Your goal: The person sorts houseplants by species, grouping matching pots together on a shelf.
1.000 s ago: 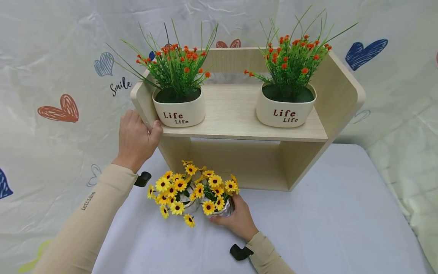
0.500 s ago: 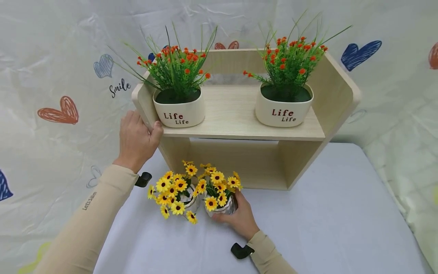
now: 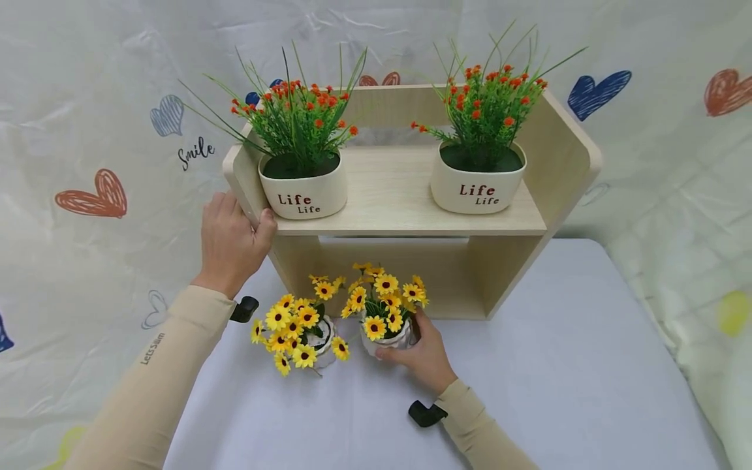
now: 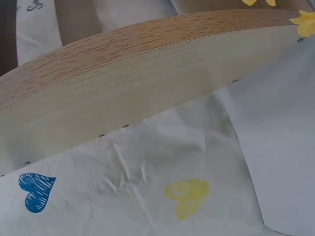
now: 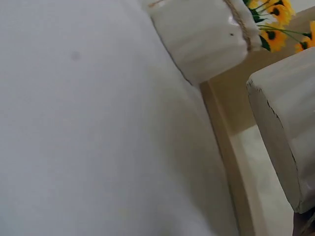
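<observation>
My left hand (image 3: 231, 241) grips the left side panel of a pale wooden shelf unit (image 3: 388, 189), thumb at its front edge. That panel's outer face (image 4: 128, 88) crosses the left wrist view. A white flower pot (image 3: 384, 344) of yellow, dark-centred flowers is held in my right hand (image 3: 427, 352), thumb in front, other fingers behind it. The right wrist view shows its flat underside (image 5: 275, 142) clear of the tablecloth. A matching flower pot (image 3: 326, 356) stands upright on the cloth to its left, before the lower compartment.
Two cream oval planters, one left (image 3: 303, 196) and one right (image 3: 478, 189), stand on the upper shelf with orange flowers and grass. Beneath is the lower compartment (image 3: 405, 267). A white cloth covers the table (image 3: 558, 365). Behind hangs a pale heart-patterned sheet (image 3: 106, 78).
My right hand has carried its flower pot rightward and slightly toward the shelf, widening the gap to the other pot. My left hand keeps its hold on the side panel. The head view has shifted slightly.
</observation>
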A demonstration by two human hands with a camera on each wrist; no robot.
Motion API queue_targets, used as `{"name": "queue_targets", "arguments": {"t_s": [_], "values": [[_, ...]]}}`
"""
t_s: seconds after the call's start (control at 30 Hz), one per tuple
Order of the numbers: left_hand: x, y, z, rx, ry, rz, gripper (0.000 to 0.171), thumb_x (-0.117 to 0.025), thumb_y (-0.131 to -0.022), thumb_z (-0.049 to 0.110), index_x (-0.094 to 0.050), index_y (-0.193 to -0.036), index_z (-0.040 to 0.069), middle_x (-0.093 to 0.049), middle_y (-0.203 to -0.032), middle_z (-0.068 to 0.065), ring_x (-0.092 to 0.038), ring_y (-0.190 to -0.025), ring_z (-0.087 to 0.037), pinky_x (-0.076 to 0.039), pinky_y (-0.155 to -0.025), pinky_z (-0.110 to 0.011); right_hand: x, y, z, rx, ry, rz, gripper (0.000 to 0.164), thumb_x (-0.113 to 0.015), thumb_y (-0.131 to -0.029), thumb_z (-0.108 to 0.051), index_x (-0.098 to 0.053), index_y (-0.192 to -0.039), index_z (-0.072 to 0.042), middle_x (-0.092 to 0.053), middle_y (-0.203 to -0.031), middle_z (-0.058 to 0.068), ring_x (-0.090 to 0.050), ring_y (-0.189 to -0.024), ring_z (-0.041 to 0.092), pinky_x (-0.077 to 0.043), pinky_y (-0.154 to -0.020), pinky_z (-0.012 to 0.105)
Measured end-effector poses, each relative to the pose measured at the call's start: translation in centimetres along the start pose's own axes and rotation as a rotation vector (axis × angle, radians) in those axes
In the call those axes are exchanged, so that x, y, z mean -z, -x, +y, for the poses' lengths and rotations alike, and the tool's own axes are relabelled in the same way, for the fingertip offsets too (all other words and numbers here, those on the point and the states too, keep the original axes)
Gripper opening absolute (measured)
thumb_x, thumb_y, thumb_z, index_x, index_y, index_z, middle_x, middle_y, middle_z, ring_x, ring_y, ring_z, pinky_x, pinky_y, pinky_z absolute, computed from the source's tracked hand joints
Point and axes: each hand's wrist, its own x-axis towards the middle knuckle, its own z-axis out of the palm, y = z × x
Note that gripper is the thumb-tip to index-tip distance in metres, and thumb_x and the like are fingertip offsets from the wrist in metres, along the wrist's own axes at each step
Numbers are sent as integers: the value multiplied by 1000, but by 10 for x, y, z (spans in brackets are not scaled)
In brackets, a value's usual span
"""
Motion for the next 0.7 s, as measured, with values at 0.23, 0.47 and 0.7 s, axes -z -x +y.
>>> {"name": "queue_targets", "arguments": {"t_s": [0.23, 0.47, 0.7], "values": [[1, 0, 0, -21, 7, 12, 50, -42, -96, 37, -61, -105, -8, -60, -94, -24, -45, -83, -40, -32, -74, -48, 20, -6, -15, 18, 30, 42, 104, -94, -72, -27, -35, -157, -17, -48, -158, 7, -47, -148, 31, -39, -121, 53], [3, 1, 1, -13, -1, -8, 49, -43, -97, 37, -62, -108, -7, -61, -95, -24, -46, -83, -40, -32, -73, -47, 39, -17, -17, -14, -21, 93, 106, -93, -73, -26, -31, -158, -18, -42, -162, 6, -40, -152, 30, -33, -125, 52], [1, 0, 1, -22, 7, 1, 49, -43, -96, 37, -62, -106, -7, -60, -94, -24, -45, -82, -39, -32, -73, -47, 59, -30, -7, -18, -59, 177, 102, -92, -75, -24, -33, -158, -19, -43, -161, 4, -38, -153, 24, -30, -127, 48]]}}
